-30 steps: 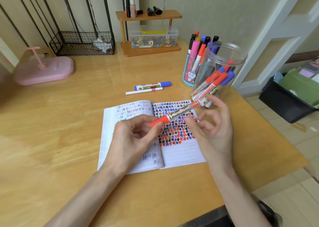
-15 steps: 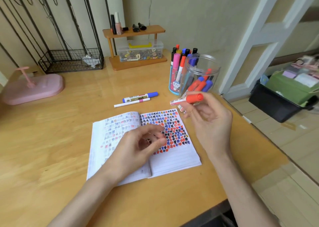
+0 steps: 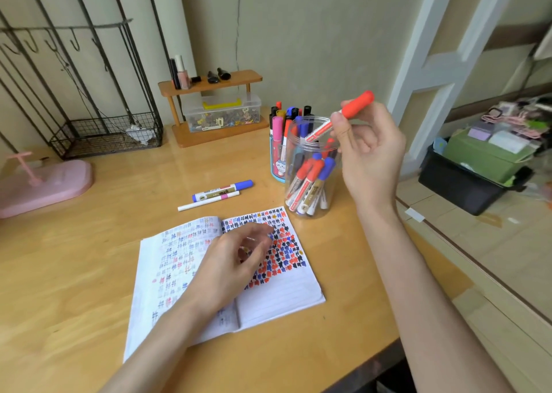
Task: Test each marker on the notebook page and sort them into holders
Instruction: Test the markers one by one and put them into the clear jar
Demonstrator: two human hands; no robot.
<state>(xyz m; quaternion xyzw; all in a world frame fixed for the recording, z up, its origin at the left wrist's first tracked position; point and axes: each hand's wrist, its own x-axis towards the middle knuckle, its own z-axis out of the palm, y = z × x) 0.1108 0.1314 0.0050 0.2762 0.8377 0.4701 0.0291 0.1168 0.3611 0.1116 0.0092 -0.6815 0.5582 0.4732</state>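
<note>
Over the clear jar (image 3: 299, 121), your right hand (image 3: 370, 156) has its grip pinched on the red-capped white marker (image 3: 343, 117), slanted cap up-right, tail down-left at the rim; left hand (image 3: 230, 264) lies slack on the notebook (image 3: 280, 297)

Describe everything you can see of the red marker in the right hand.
The red marker looks like slim plastic: a white barrel with red print and a bright red cap, fitted on its upper end. It is tilted, cap up and to the right, with the other end pointing down-left over the mouth of the clear jar. The right hand pinches it just below the cap between thumb and fingers. Nothing else visibly touches it.
</note>
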